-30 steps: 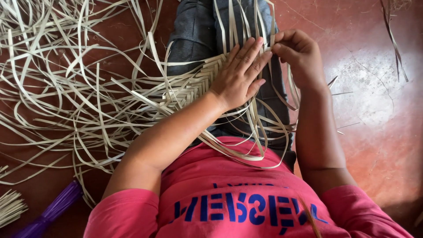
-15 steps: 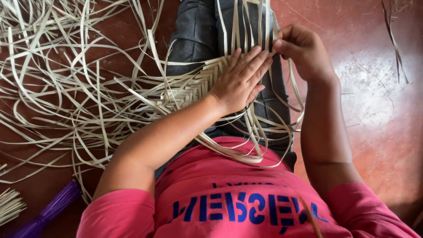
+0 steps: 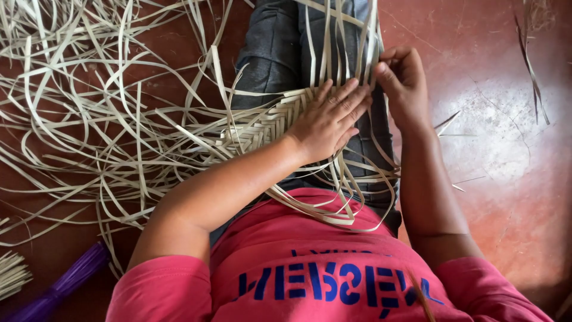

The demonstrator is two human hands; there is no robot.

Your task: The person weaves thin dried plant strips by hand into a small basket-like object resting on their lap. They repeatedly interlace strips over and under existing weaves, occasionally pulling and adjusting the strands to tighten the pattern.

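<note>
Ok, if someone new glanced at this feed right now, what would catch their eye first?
Most likely the pale woven band lying across the person's grey-trousered lap, with the left hand pressed flat on its end and the right hand pinching an upright strip beside it. Next, the big tangle of loose strips spread over the red floor on the left. A purple bundle lies at the lower left corner.

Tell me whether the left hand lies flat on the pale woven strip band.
Yes, the left hand rests palm down, fingers spread, on the pale woven strip band across the lap.
</note>
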